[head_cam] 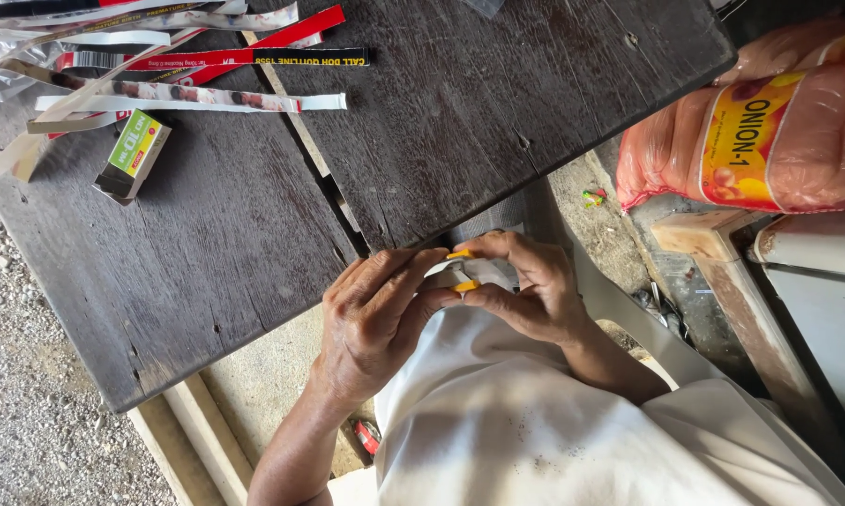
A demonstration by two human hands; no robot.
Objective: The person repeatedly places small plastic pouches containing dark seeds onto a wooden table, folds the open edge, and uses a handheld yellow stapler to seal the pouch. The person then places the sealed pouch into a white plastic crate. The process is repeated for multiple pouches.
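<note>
Dark wood table (497, 103) w/ cracks, gravel floor (19, 375) at left, bright daylight.

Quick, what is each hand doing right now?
Left hand: closed, pinching the small folded paper strip.
Right hand: closed, pinching the same strip.

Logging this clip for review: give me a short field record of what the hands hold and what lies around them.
left hand: pinching a small yellow-edged folded paper strip, fingertips meeting the other hand
right hand: pinching the same strip from the other side
surface: dark weathered wooden table, hands at its near edge
on table: pile of cut printed paper strips; small green-and-yellow carton, lying open-ended
beside table: pink mesh sack of onions
lap: white cloth
</note>
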